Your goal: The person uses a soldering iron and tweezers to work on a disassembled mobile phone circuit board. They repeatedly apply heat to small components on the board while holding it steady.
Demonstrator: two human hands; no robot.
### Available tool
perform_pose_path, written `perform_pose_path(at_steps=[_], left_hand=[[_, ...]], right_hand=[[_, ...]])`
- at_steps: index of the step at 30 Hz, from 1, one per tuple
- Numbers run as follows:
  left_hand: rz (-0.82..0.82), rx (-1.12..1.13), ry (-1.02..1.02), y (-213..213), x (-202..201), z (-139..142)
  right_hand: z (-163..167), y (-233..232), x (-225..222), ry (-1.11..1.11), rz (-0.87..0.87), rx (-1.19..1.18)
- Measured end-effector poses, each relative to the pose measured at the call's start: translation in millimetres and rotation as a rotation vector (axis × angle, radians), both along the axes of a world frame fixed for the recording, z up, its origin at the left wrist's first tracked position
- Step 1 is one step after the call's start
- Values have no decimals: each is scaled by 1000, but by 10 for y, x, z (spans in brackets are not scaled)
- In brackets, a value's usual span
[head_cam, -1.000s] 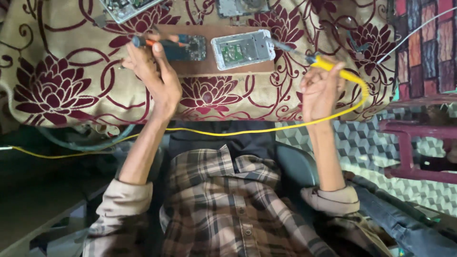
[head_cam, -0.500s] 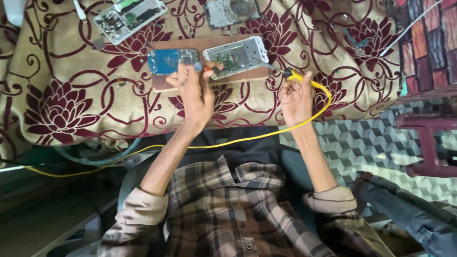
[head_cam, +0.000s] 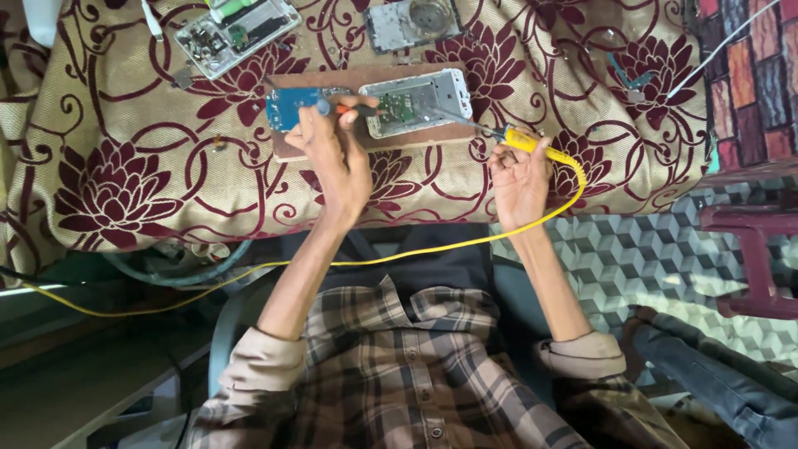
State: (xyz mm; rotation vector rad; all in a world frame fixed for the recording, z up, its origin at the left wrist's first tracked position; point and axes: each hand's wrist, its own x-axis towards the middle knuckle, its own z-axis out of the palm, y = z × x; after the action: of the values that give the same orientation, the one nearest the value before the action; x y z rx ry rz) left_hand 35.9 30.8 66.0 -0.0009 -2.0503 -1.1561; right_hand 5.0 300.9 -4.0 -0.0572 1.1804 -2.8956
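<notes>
We are looking at an opened white phone (head_cam: 418, 101) that is lying on a brown wooden board (head_cam: 287, 150) over the flowered cloth (head_cam: 133, 166), and the thin metal tip of a yellow soldering iron (head_cam: 536, 146) is reaching to its right edge. The right hand (head_cam: 519, 179) is grasping the iron by its handle, and the yellow cable (head_cam: 399, 254) is running from it down across the lap. The left hand (head_cam: 337, 154) is pinching a small red-handled tool (head_cam: 353, 108) at the phone's left side, just beside a blue circuit board (head_cam: 287, 106), while two more opened devices (head_cam: 237, 29) are lying farther up on the cloth.
</notes>
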Motion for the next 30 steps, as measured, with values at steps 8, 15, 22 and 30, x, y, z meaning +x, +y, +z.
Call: perform_pose_path(at_steps=[8,15,22,30], left_hand=[[-60,-97,-16,104,-45,1],[47,-237,-10,80,28,-135],[51,-326,-7,-93,-16,-246],[48,-280,-16,-179,35,-157]], right_hand=[[-5,37,-9,-21,17,-18],[19,35,-4,-43,44,-72],[-97,86,-70,-22,35,-111],[-185,100,-99,19,38,-51]])
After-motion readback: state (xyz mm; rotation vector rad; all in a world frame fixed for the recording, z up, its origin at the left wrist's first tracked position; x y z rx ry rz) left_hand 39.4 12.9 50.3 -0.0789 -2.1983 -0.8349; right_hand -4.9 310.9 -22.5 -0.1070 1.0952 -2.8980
